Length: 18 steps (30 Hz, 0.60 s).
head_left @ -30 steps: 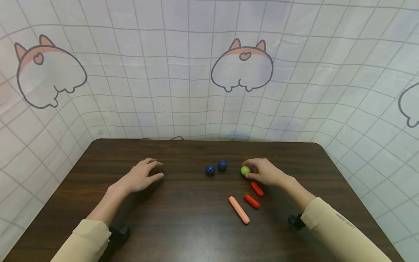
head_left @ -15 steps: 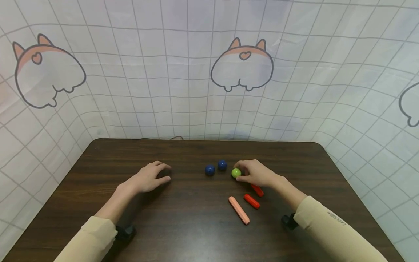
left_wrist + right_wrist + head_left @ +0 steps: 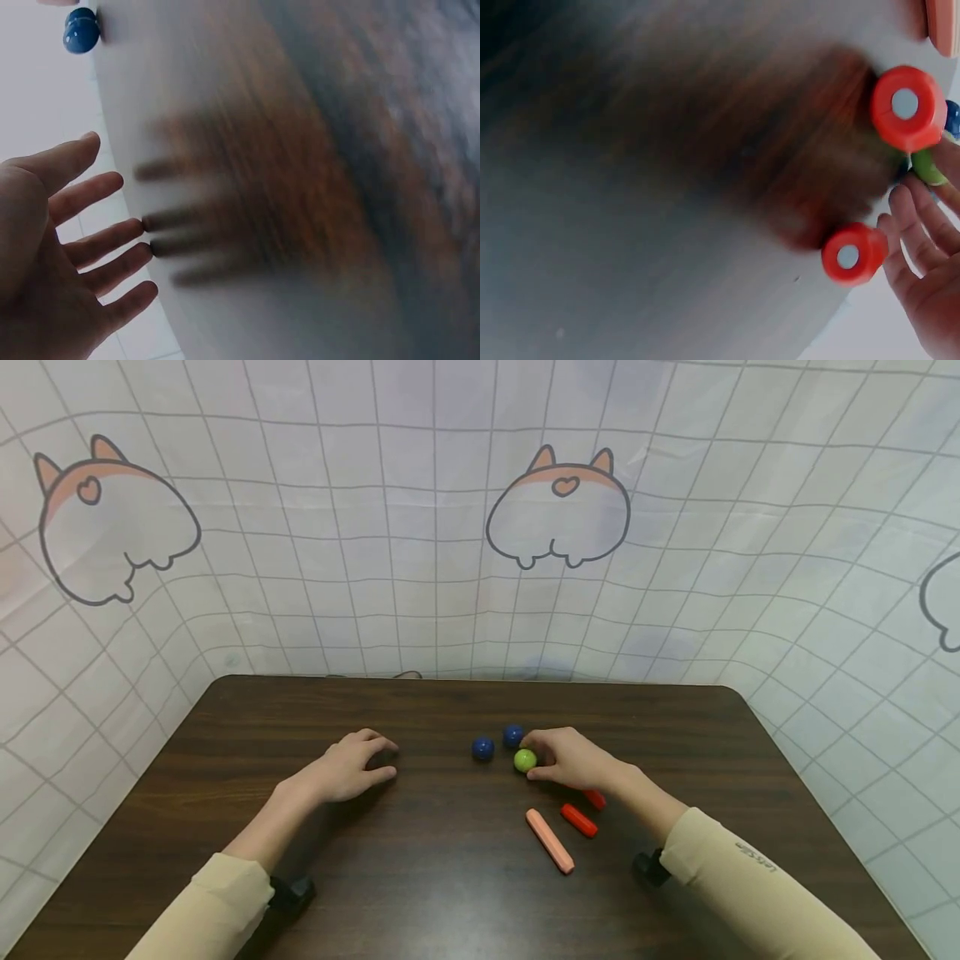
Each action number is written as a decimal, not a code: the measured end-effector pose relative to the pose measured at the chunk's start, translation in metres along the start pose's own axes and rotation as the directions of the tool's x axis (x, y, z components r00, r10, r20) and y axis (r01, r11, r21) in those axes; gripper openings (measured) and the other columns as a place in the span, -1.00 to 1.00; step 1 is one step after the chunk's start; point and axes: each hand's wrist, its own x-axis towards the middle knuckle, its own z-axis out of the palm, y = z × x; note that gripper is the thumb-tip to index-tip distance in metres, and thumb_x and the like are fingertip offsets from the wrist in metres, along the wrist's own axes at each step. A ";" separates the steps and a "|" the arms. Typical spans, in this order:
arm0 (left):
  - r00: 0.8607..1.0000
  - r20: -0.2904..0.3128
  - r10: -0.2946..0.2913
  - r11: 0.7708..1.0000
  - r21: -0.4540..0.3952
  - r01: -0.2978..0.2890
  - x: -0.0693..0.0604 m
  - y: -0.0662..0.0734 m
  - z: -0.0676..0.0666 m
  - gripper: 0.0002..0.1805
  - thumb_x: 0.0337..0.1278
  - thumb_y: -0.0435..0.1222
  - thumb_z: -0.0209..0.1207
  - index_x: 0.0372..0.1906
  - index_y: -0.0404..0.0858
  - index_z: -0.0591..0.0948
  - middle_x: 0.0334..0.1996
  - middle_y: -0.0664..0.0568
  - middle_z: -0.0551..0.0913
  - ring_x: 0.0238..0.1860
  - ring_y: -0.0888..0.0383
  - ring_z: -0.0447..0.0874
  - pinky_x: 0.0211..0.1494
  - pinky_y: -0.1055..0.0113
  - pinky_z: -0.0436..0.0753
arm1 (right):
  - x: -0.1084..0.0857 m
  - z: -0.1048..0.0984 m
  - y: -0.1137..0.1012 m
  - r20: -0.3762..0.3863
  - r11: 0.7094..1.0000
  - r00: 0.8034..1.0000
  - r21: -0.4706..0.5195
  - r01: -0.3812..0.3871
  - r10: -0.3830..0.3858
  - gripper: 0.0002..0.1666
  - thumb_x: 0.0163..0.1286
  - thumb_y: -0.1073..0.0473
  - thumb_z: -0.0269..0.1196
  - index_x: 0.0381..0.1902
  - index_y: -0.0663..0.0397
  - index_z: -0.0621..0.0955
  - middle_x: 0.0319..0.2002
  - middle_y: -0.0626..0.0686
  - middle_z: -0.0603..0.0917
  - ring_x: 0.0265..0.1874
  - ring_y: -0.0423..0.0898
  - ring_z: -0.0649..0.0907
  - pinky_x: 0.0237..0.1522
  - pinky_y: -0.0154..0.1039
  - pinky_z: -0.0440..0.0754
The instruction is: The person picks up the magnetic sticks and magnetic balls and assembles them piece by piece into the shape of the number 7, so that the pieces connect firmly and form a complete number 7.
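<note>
Your right hand [image 3: 573, 762] pinched the green ball [image 3: 525, 762] between thumb and fingers, just beside the farther blue ball [image 3: 513, 736]. Nearer you on the table [image 3: 420, 860] lay two red sticks [image 3: 579, 820] and a pink stick [image 3: 550, 841]. Your left hand [image 3: 347, 770] was relaxed, fingers apart, left of both blue balls [image 3: 483, 748].

I can see the palm side of the person's left hand [image 3: 49, 274], thumb uppermost, its four fingers [image 3: 112, 238] spread apart and pointing towards a dark tabletop [image 3: 262, 319]. The tips of the middle two meet dusky streaks on the surface (it's glossy enough that each finger seems to have a blurred twin). Up beyond the thumb, well apart from it, are two blue balls [image 3: 81, 36], one partly covering the other; whether they touch, I can't tell. Behind the fingers shows a pale backdrop [image 3: 146, 330] with thin lines.
</note>
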 end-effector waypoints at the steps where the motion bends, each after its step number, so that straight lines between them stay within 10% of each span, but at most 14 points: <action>1: 1.000 0.002 0.001 1.000 -0.001 -0.001 0.000 0.001 0.000 -0.52 0.51 -0.11 0.18 0.33 -0.30 0.55 0.32 -0.33 0.43 0.35 -0.37 0.35 0.28 -0.34 0.34 | 0.000 0.000 -0.001 -0.001 1.000 1.000 0.002 0.002 -0.002 -0.51 0.37 0.18 0.45 0.18 0.24 0.60 -0.23 0.01 0.68 -0.39 -0.24 0.56 -0.27 -0.29 0.58; 18: 0.999 0.032 0.030 0.998 -0.057 -0.028 0.005 0.021 0.008 -0.44 0.39 -0.02 0.29 0.28 -0.32 0.58 0.21 -0.22 0.48 0.28 -0.24 0.43 0.27 -0.16 0.45 | -0.021 -0.016 0.011 -0.074 0.992 0.991 0.073 -0.104 0.110 -0.53 0.43 0.17 0.39 0.22 0.23 0.59 -0.05 0.09 0.70 -0.12 -0.08 0.66 -0.06 -0.09 0.62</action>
